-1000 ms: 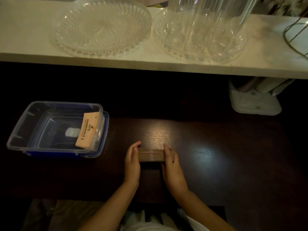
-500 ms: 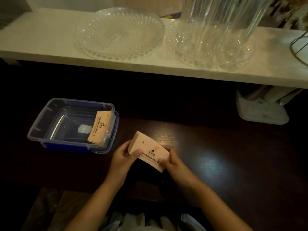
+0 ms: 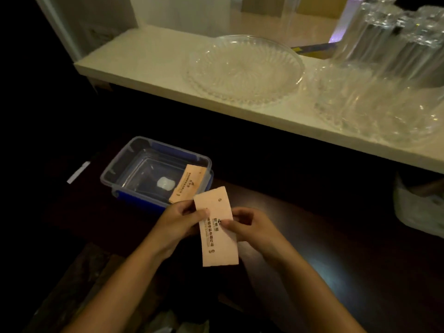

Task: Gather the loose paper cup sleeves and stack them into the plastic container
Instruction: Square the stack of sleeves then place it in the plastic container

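Note:
A stack of flat paper cup sleeves (image 3: 216, 227), pale orange with dark print, is held upright above the dark table between both hands. My left hand (image 3: 179, 223) grips its left edge and my right hand (image 3: 249, 227) pinches its right side. The clear plastic container (image 3: 125, 164) with a blue base stands just beyond my left hand. One sleeve (image 3: 188, 183) leans inside the container against its right wall.
A white shelf (image 3: 149, 63) runs across the back with a cut-glass plate (image 3: 242, 68) and wrapped glassware (image 3: 384, 75) on it. A white plastic bag (image 3: 418, 207) lies at the right. A small white strip (image 3: 78, 172) lies left of the container.
The stack lay on the table squeezed between my hands; both hands lifted it, turned it face up and then upright, and brought it closer to the container. The camera swung left.

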### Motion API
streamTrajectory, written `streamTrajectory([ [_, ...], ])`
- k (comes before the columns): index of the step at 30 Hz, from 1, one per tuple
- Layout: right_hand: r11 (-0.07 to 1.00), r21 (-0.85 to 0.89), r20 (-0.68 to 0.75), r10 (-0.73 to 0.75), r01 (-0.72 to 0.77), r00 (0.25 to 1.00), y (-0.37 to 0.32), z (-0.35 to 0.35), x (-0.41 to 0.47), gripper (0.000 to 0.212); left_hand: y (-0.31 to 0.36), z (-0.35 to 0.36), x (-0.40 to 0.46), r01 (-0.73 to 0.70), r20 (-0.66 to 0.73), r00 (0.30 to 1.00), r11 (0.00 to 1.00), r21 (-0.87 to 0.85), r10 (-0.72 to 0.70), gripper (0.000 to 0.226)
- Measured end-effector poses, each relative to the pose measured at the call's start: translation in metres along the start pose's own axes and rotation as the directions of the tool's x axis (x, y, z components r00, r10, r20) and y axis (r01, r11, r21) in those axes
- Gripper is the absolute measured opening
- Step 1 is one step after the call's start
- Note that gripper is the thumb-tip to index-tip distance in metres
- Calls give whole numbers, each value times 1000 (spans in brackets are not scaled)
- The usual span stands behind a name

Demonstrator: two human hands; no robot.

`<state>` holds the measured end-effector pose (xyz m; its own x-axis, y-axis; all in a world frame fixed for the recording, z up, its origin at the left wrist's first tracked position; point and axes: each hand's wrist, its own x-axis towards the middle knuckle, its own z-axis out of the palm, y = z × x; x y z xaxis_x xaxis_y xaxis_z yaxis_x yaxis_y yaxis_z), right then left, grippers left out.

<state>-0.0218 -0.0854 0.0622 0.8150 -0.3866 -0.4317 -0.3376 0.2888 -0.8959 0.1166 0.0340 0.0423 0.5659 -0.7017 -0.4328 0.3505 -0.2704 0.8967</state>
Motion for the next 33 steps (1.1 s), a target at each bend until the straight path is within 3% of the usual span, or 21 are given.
streamTrajectory([
  [5,998,63,-70,-25,30,997,-11,27,33,18,7,-29,6,22,11,1000,999,-35,-21,38],
  [13,992,129,-132,28,-11,991,-23,68,96,9,36,-94,61,80,50,995,989,125,-87,23],
  [17,997,-4,-220,-70,71,973,-28,74,115,27,47,-120,88,98,24,994,978,182,-104,19],
  [20,951,-302,-382,-184,66,905,-32,81,146,38,64,-156,126,146,14,988,970,194,-152,17],
  [24,691,-718,-299,-411,81,861,-19,72,142,34,53,-160,136,228,-38,974,946,232,-225,19],
  [28,214,-977,-79,-460,24,885,2,82,147,39,43,-161,149,300,-26,952,919,258,-304,15],
  [33,38,-996,-90,-301,-83,949,20,86,144,47,33,-157,158,368,15,917,861,351,-398,11],
])
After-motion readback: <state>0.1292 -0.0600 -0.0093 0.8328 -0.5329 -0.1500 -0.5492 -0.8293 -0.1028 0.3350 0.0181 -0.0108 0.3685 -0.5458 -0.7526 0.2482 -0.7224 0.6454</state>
